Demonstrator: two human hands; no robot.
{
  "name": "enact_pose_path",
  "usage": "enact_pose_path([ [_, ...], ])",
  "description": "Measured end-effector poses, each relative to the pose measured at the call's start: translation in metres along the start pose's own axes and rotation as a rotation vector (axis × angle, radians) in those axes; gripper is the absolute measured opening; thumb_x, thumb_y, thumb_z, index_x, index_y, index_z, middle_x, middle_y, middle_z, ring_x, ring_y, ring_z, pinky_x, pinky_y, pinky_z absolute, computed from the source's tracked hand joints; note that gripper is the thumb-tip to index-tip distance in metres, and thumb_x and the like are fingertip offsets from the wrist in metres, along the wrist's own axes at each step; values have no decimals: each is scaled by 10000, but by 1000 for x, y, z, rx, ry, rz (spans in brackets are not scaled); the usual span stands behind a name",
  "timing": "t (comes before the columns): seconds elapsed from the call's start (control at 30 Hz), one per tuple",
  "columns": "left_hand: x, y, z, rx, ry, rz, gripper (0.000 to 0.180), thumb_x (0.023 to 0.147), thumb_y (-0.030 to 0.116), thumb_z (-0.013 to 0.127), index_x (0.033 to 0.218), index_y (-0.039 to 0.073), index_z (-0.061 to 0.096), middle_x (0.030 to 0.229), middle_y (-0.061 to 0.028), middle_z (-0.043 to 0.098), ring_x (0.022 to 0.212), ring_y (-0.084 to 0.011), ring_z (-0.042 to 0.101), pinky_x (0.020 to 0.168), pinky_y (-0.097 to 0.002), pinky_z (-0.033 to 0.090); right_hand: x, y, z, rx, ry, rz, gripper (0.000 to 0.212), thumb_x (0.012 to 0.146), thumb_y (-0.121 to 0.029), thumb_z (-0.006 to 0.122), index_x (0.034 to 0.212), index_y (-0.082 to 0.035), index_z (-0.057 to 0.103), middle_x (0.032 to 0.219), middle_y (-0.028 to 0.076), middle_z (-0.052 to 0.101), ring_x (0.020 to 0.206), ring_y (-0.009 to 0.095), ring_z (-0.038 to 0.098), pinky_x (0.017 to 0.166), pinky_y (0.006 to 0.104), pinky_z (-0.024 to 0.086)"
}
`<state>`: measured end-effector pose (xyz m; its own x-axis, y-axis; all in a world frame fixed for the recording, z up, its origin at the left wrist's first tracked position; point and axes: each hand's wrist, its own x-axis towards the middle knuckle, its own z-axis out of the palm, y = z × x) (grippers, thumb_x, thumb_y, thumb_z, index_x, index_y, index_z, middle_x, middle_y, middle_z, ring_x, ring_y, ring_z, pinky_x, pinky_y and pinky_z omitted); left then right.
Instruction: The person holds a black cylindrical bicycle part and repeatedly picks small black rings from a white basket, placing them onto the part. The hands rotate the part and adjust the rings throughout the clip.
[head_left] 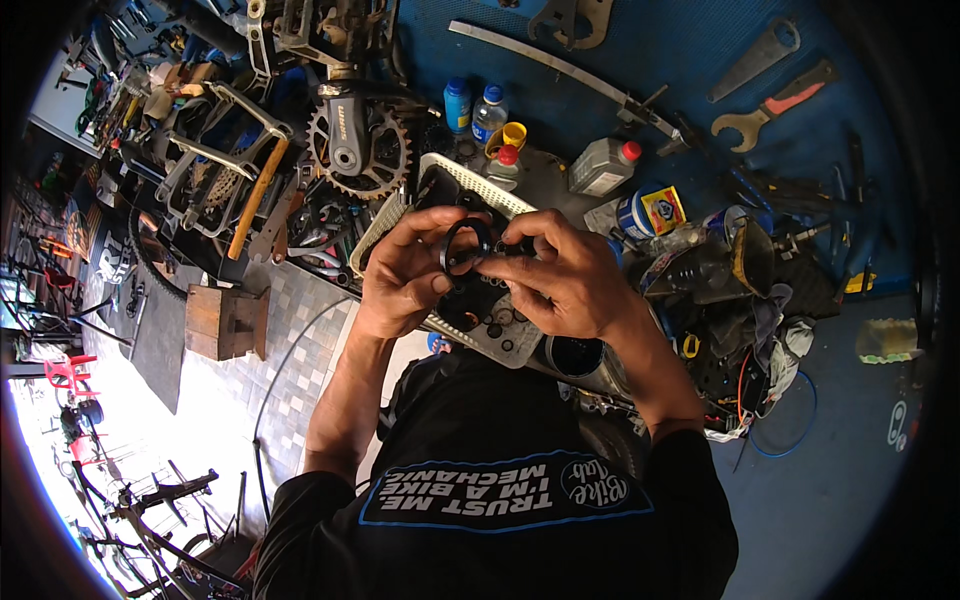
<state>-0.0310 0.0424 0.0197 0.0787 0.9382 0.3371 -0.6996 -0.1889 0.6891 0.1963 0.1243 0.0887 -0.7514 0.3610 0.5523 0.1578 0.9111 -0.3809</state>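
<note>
Over a cream plastic basket (490,187), my left hand (398,272) holds a black ring (446,252) between thumb and fingers, its opening facing up toward me. My right hand (575,275) is at the ring's right side, its fingers bent together and a fingertip against the rim. Something small and dark shows between those fingers, too covered to name. Below the hands, the basket holds several small rings and round parts (494,330). My hands hide much of its middle.
A crankset with a chainring (348,150) stands far left of the basket. Bottles, among them a grey one with a red cap (604,166), stand beyond it. Rags (770,335) and tools crowd the right. A wooden box (222,322) is on the tiled floor.
</note>
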Motion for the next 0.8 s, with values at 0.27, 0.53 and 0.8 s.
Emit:
enact_pose_path([
  [0.27,-1,3,-3,64,-11,41,658,917,-5,748,1519,-13,483,1525,-207,548,1386,-278,577,1143,-411,482,-2,-3,-3,75,-14,122,442,814,-87,815,1228,-236,778,1158,17,639,769,177,667,661,336,575],
  [0.53,-35,7,-31,162,223,-1,678,923,180,817,1495,9,496,1437,-169,600,1307,-278,638,1127,-436,509,-56,63,98,41,-458,464,172,946,-247,754,1070,-128,760,1026,53,739,970,283,738,820,415,592],
  [0.8,-54,2,-40,199,266,-57,678,903,164,817,1484,-2,507,1427,-179,615,1299,-260,632,1084,-400,528,-73,59,170,-95,-618,403,255,955,-251,716,1021,-5,708,997,153,734,985,350,734,824,452,619],
])
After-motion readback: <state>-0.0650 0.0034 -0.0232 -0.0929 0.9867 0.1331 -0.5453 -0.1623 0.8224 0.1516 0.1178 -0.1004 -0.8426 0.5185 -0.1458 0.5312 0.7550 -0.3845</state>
